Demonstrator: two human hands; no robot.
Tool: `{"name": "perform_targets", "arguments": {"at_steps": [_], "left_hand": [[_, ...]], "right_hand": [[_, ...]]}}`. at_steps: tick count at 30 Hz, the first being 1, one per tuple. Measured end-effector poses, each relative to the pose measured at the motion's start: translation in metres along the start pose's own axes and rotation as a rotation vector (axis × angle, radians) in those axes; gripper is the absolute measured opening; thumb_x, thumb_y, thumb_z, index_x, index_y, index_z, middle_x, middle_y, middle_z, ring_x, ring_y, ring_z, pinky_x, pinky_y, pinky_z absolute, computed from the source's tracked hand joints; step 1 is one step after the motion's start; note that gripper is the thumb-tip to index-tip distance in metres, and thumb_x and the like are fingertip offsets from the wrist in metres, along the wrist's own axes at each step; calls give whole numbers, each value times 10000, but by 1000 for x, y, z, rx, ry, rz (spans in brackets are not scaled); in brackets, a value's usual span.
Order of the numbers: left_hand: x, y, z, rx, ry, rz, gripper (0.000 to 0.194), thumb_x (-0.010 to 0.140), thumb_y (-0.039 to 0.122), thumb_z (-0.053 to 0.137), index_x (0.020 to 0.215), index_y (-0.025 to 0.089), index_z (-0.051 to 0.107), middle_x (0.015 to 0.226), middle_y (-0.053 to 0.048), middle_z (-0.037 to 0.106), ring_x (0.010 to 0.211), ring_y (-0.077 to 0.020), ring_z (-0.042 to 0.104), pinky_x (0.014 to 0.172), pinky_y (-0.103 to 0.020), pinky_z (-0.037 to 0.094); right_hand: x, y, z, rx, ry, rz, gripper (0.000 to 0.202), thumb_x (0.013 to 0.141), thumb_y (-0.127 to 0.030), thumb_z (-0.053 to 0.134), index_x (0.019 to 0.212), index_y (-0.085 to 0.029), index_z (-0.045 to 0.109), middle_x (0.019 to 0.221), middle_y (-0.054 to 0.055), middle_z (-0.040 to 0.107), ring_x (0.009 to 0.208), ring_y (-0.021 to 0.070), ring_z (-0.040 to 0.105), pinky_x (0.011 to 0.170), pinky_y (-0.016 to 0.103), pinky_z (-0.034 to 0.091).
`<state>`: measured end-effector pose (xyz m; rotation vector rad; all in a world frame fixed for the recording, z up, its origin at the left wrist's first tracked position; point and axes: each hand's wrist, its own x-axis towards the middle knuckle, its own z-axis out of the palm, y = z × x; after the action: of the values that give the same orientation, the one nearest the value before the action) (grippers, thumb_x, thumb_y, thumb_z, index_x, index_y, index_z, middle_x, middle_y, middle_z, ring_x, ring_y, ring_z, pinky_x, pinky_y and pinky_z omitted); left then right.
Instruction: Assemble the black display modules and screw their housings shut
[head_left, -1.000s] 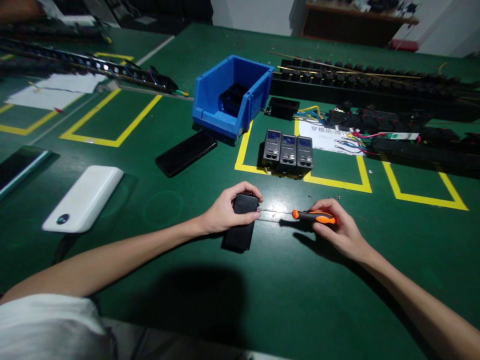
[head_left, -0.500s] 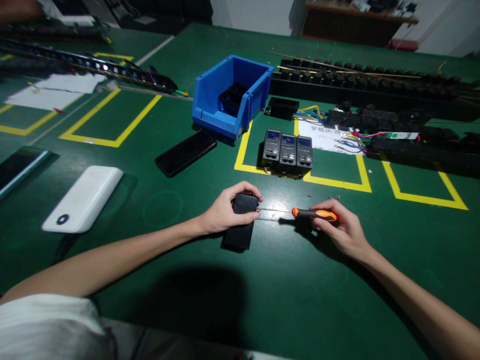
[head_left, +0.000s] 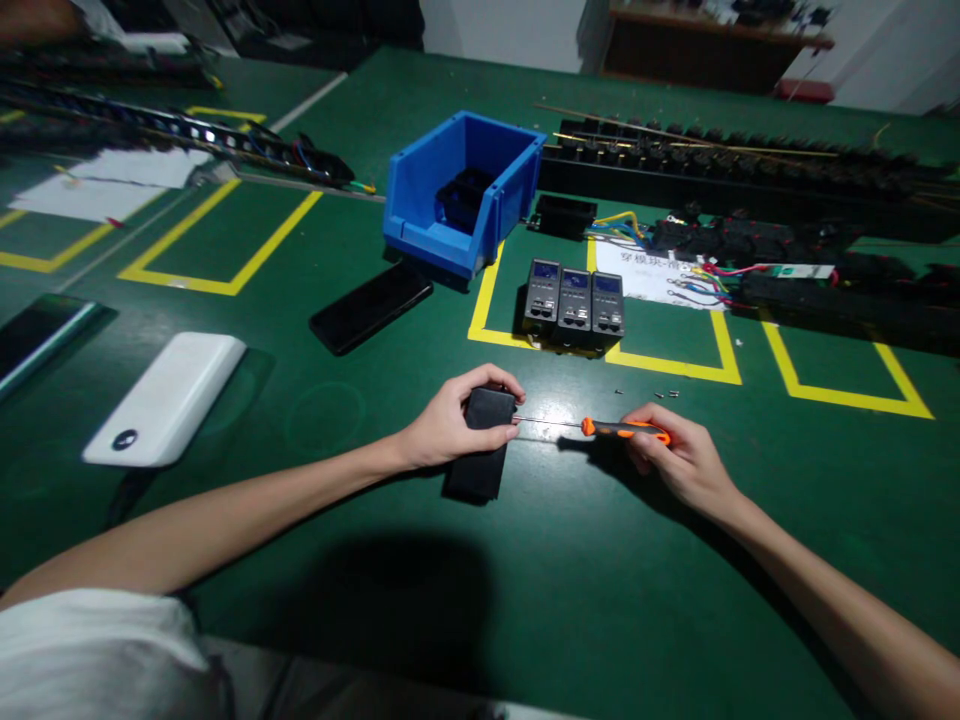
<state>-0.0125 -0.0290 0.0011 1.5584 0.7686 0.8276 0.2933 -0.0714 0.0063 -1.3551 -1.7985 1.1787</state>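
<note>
My left hand [head_left: 457, 420] grips a black rectangular box-shaped module [head_left: 480, 465] on the green table, thumb and fingers around its upper part. In my right hand [head_left: 679, 450] is a screwdriver [head_left: 622, 430] with an orange and black handle, held level. Its thin shaft points left, and the tip meets the module's right side near my left fingertips; the exact contact point is too small to make out. Several small screws [head_left: 667, 394] lie on the table just beyond my right hand. Three grey modules with small screens [head_left: 575, 300] stand side by side farther back.
A blue bin [head_left: 431, 235] with black parts inside stands behind a black phone [head_left: 371, 305]. To the left are a white power bank [head_left: 166, 400] and another phone [head_left: 45, 335]. Wired black strips [head_left: 750, 240] and a printed sheet [head_left: 637, 275] lie at the back right.
The fingers of my right hand have shifted around the screwdriver handle, which appears turned slightly. My left hand and the module stay in place.
</note>
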Motion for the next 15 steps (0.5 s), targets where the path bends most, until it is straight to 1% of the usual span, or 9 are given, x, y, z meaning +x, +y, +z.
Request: {"name": "perform_targets", "arguments": {"at_steps": [2,3,6,7,11,15], "left_hand": [[0,0,0,-1,1,2,384,748,257,753,1075,162,574,1074,-86,619,963,-198,627,864,-342,534],[0,0,0,-2,0,3,383,749,258,753,1074,162,575,1074,-87,619,963,-198,627,863,-342,535],[0,0,0,-1,3,4,378,749,267,752,1068,162,579,1074,-88,621,961,-198,627,851,-337,538],[0,0,0,-1,4,4,377,749,270,752,1066,162,581,1073,-89,621,958,-198,627,845,-334,540],[0,1,0,-9,0,-2,379,747,273,754,1065,161,580,1072,-89,622,945,-196,630,823,-324,544],[0,1,1,-10,5,-6,377,747,269,752,1064,161,580,1073,-89,621,939,-194,631,817,-323,543]], "right_hand": [[0,0,1,2,-11,-24,251,928,-442,533,910,-197,584,607,-26,551,526,124,515,507,241,399],[0,-1,1,-2,-1,-46,231,918,-432,553,939,-204,576,659,-16,571,561,129,535,530,245,423],[0,-3,3,-36,81,-127,266,851,-397,655,1018,-227,538,860,22,601,708,155,584,624,271,491],[-1,-3,4,-48,109,-148,282,837,-385,673,1025,-233,528,897,29,597,744,163,589,649,279,502],[-2,-1,4,-75,163,-154,233,851,-363,664,1004,-234,544,910,39,616,784,179,613,690,298,519],[-2,-2,2,-110,196,-127,224,836,-369,686,978,-226,589,876,36,652,749,179,631,664,294,514]]}}
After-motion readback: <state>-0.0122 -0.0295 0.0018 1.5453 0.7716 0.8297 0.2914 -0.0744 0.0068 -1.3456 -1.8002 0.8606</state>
